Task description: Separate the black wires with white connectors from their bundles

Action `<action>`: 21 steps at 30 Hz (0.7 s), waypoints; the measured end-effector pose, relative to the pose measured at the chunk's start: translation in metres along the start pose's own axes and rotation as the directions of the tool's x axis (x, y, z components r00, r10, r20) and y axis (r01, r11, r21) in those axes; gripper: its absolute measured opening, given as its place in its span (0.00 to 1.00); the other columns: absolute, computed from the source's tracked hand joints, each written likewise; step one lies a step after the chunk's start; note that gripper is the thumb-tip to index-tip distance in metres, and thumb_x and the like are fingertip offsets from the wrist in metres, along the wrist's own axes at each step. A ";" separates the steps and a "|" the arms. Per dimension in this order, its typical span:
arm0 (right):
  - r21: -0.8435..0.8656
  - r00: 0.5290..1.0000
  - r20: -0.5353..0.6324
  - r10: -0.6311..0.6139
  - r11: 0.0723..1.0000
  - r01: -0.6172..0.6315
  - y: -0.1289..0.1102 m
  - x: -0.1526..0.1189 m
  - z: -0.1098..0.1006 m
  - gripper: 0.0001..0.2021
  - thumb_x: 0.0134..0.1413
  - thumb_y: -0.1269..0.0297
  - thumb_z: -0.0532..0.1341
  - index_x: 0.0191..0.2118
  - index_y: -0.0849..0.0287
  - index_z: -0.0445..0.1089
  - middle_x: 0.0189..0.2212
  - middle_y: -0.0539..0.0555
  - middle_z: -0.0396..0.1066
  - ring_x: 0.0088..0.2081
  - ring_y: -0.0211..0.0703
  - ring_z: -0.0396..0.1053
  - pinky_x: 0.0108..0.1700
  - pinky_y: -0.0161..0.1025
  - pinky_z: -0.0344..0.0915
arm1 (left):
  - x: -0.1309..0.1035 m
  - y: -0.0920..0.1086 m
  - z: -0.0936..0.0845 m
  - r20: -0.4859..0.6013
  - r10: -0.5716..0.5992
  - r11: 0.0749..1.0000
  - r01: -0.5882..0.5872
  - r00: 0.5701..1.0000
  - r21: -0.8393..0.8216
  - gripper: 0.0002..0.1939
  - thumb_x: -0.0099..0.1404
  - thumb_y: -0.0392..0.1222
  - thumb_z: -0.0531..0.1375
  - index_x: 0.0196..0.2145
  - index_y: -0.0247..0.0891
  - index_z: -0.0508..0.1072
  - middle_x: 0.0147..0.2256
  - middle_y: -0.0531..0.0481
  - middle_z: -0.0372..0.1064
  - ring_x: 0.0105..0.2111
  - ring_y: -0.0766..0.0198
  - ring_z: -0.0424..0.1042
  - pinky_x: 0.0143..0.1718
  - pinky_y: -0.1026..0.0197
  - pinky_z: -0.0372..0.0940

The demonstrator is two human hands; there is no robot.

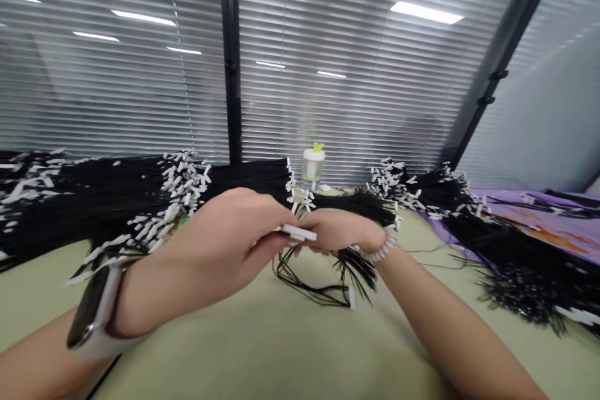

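My left hand [234,231] pinches a white plastic wire connector [302,233] between thumb and fingers, held above the table. Close against it, my right hand [337,229] has its fingers curled down near the connector. What those fingertips grip is hidden behind the hands. Below both hands hangs a loop of thin black wires [309,292], which ends in a second white connector [352,297] near the tabletop. Loose black wire ends [360,272] fan out under my right hand.
Bundles of black cables [117,184] with white connectors lie at the left. More black wire bundles [497,237] lie at the right, partly over a purple cloth [529,219]. A lidded clear cup [313,169] stands at the back, before window blinds [337,94].
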State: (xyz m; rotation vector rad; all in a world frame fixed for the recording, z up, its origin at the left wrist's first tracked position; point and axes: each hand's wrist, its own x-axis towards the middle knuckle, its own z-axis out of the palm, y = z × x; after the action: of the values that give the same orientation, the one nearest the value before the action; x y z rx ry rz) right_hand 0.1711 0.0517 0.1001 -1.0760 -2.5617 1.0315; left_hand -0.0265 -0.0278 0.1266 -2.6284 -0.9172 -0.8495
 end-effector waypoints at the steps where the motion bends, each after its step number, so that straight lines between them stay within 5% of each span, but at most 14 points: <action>1: -0.042 0.999 0.050 0.013 0.999 -0.011 -0.001 0.001 0.000 0.12 0.51 0.59 0.55 0.29 0.65 0.68 0.16 0.46 0.60 0.16 0.26 0.56 0.18 0.26 0.52 | 0.001 0.000 -0.001 -0.024 -0.052 0.998 0.051 0.998 -0.033 0.06 0.59 0.41 0.52 0.32 0.44 0.69 0.28 0.57 0.69 0.28 0.68 0.67 0.30 0.65 0.59; 4: -0.130 0.996 0.083 0.014 0.992 -0.003 0.004 0.006 -0.002 0.14 0.52 0.57 0.54 0.31 0.64 0.68 0.19 0.48 0.63 0.19 0.27 0.58 0.21 0.27 0.55 | 0.001 -0.002 -0.008 -0.135 -0.293 0.938 0.257 0.947 -0.231 0.06 0.58 0.43 0.54 0.27 0.41 0.68 0.21 0.57 0.65 0.21 0.71 0.64 0.20 0.68 0.56; 7: -0.189 0.996 0.089 0.007 0.982 0.010 0.017 0.013 -0.004 0.15 0.54 0.56 0.52 0.33 0.65 0.66 0.23 0.49 0.65 0.23 0.29 0.61 0.26 0.29 0.59 | 0.002 -0.007 -0.014 -0.184 -0.524 0.787 0.390 0.832 -0.478 0.08 0.57 0.44 0.56 0.24 0.39 0.68 0.20 0.57 0.65 0.21 0.72 0.64 0.19 0.71 0.57; 13: -0.241 0.999 0.049 -0.025 0.970 0.036 0.029 0.015 -0.005 0.16 0.45 0.55 0.60 0.33 0.65 0.66 0.28 0.51 0.65 0.29 0.33 0.62 0.34 0.35 0.60 | 0.009 -0.027 -0.014 -0.172 -0.689 0.636 0.474 0.704 -0.609 0.09 0.55 0.45 0.56 0.23 0.37 0.66 0.20 0.55 0.66 0.22 0.69 0.67 0.23 0.68 0.62; 17: -0.200 0.960 -0.247 -0.130 0.976 0.081 0.003 0.007 -0.002 0.19 0.45 0.54 0.59 0.41 0.60 0.62 0.39 0.54 0.63 0.37 0.36 0.59 0.38 0.33 0.57 | 0.009 -0.043 -0.009 -0.189 -0.693 0.676 0.535 0.696 -0.508 0.10 0.55 0.45 0.55 0.21 0.37 0.64 0.19 0.53 0.65 0.22 0.65 0.67 0.24 0.64 0.61; 21: -0.077 0.928 -0.334 -0.164 0.986 0.147 -0.029 0.004 0.022 0.19 0.54 0.49 0.47 0.34 0.61 0.62 0.29 0.51 0.62 0.28 0.32 0.57 0.29 0.30 0.54 | 0.008 -0.049 -0.005 -0.182 -0.673 0.696 0.530 0.717 -0.485 0.11 0.55 0.45 0.55 0.20 0.37 0.62 0.18 0.54 0.64 0.21 0.65 0.67 0.23 0.64 0.60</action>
State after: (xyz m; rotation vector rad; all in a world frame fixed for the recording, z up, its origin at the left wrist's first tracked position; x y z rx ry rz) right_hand 0.1427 0.0284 0.1023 -0.9476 -2.3568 0.6777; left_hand -0.0546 0.0125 0.1365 -2.3137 -1.7107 -1.7771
